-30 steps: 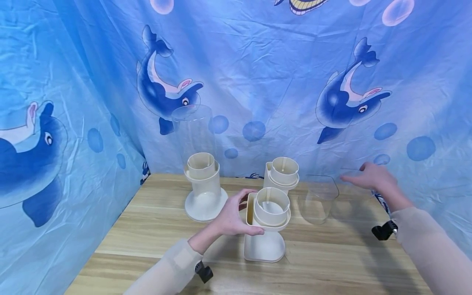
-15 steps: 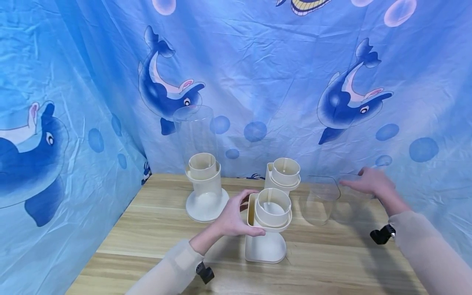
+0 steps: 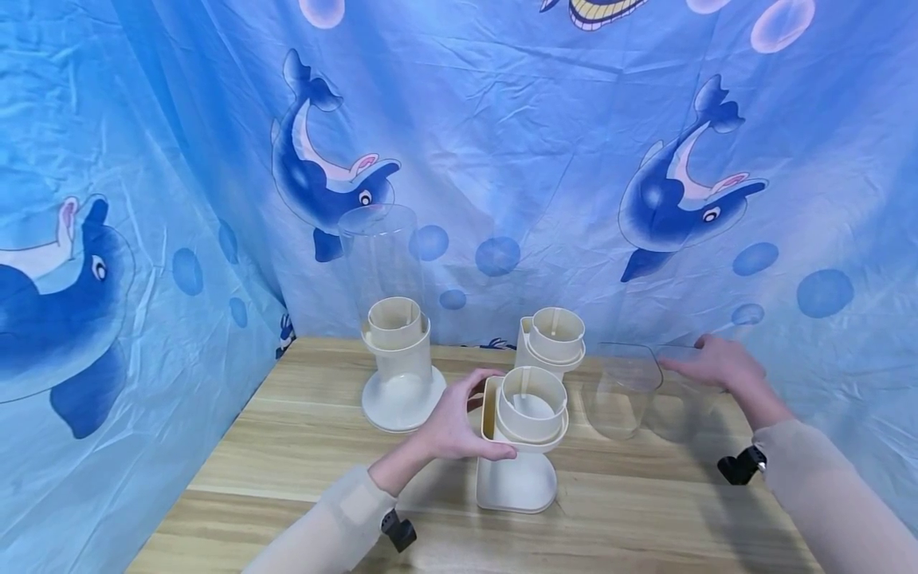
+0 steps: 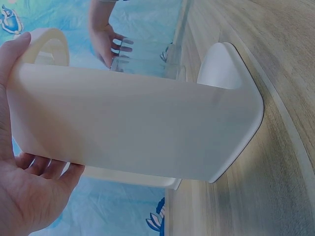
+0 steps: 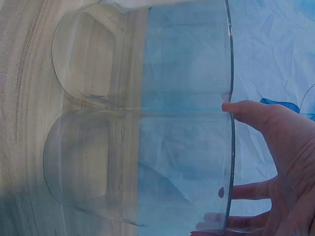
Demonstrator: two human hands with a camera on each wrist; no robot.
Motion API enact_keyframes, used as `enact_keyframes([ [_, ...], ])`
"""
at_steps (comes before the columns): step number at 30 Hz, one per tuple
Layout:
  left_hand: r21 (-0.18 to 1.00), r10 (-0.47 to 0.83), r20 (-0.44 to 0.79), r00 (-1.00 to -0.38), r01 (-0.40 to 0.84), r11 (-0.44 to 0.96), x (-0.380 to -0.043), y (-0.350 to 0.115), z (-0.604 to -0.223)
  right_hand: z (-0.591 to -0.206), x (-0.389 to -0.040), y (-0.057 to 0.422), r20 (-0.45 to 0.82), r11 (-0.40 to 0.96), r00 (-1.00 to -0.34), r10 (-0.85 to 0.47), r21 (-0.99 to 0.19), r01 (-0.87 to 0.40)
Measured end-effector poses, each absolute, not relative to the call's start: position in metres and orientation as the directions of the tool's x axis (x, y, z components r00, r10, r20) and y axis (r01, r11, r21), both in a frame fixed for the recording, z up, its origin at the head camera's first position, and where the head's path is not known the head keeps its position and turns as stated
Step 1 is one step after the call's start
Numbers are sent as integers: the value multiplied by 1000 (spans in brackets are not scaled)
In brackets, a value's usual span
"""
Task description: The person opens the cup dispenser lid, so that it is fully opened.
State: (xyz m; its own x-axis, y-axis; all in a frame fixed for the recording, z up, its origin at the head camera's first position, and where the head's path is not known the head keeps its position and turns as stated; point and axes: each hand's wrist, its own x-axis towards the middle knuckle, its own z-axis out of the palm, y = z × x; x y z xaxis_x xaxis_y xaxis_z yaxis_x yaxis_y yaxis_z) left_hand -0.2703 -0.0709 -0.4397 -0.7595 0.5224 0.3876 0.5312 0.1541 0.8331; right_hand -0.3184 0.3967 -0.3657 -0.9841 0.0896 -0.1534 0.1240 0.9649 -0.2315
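My left hand (image 3: 455,426) grips the upper part of a cream plastic stand (image 3: 516,482), thumb in front and fingers behind. The stand has a round collar on top and a flat foot. In the left wrist view, its flat back (image 4: 123,118) faces the camera, and the foot is by the tabletop. At the right, my right hand (image 3: 720,367) holds a clear container (image 5: 182,167) by its rim, thumb on one side and fingers on the other. A second clear container (image 5: 187,54) stands right beside it, their rims nearly level.
Another cream stand (image 3: 555,339) is behind the held one. Farther left, a round-footed cream stand (image 3: 402,391) has a tall clear cylinder (image 3: 380,255) behind its collar. A blue dolphin-print curtain (image 3: 538,159) rises behind the wooden table (image 3: 287,462).
My right hand has come down slightly with the clear container, whose rim is now about level with the neighbouring one's. My left hand stays on the cream stand.
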Motion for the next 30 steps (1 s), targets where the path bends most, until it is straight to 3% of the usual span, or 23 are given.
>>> enact_keyframes([
  [6,833,521,392,-758,533,149,-269,-73,-440,-366,-319,396,-158,969,-985,63,-226,99],
  [12,827,579,356,-733,535,169,-269,-81,-435,-367,-315,397,-154,943,-988,30,-323,79],
  [18,800,684,282,-673,558,219,-272,-93,-417,-383,-305,402,8,918,-1000,-14,-396,-17],
  [25,589,620,455,-639,738,328,-251,-85,-382,-399,-301,410,24,896,-1000,3,-445,-9],
  [30,527,569,466,-678,729,437,-231,-68,-366,-401,-295,414,39,889,-999,24,-457,3],
])
